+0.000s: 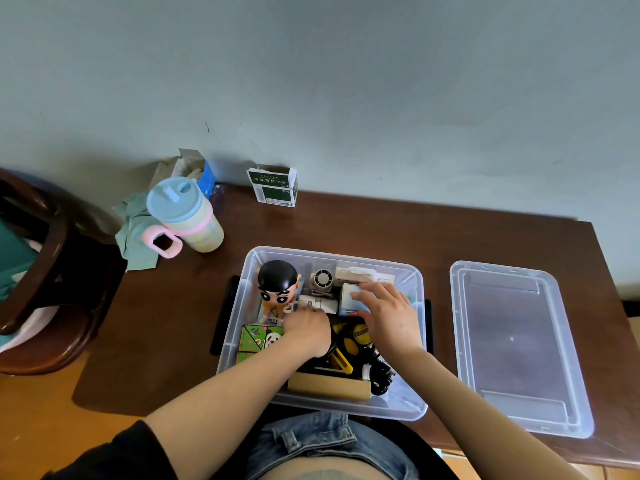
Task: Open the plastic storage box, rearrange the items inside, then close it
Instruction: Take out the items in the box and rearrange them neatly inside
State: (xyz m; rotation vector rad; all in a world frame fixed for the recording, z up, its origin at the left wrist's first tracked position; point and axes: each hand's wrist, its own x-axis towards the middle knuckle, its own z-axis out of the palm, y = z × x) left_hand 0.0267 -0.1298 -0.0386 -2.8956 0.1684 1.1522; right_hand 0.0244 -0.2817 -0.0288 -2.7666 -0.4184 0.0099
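Now both your hands are down inside the open storage box (pixel 239 306) at the table's (pixel 346 226) near edge.

Its lid (pixel 512 348) lies flat by the table's right edge, apart from the box. Your right hand (pixel 391 317) has its grip curled over a small white-and-blue carton (pixel 348 299); your left hand (pixel 306 329) pinches a white tube (pixel 325 304) beside the cartoon figurine (pixel 277 289).
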